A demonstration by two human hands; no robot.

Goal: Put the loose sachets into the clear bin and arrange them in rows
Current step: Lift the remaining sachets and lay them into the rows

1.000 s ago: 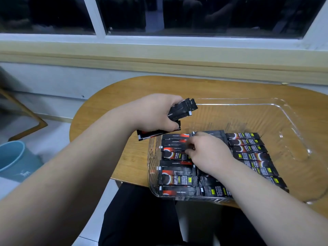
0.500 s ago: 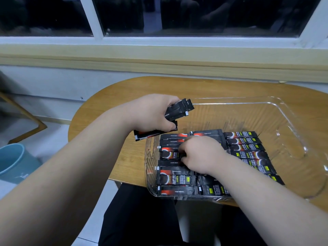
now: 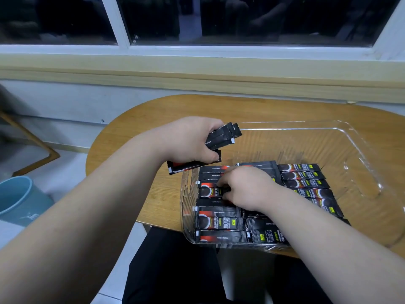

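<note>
A clear plastic bin (image 3: 341,137) sits on the wooden table (image 3: 153,119). Black sachets (image 3: 304,183) with red and white print lie flat in rows across its near half. My left hand (image 3: 188,143) hovers over the bin's far left corner and grips a bunch of sachets (image 3: 221,139), their ends fanning out above and below the fingers. My right hand (image 3: 243,187) is inside the bin, over the left and middle rows. Its curled fingertips pinch one sachet (image 3: 210,191) in the left row. The sachets under that hand are hidden.
The bin's far half and right end hold nothing. A blue bucket (image 3: 17,198) stands on the floor at the left. A window sill (image 3: 197,69) runs behind the table. My lap in dark trousers (image 3: 175,266) is below the table's near edge.
My right hand has slid a little to the left across the rows. My left hand with its bunch has stayed almost still over the bin's corner.
</note>
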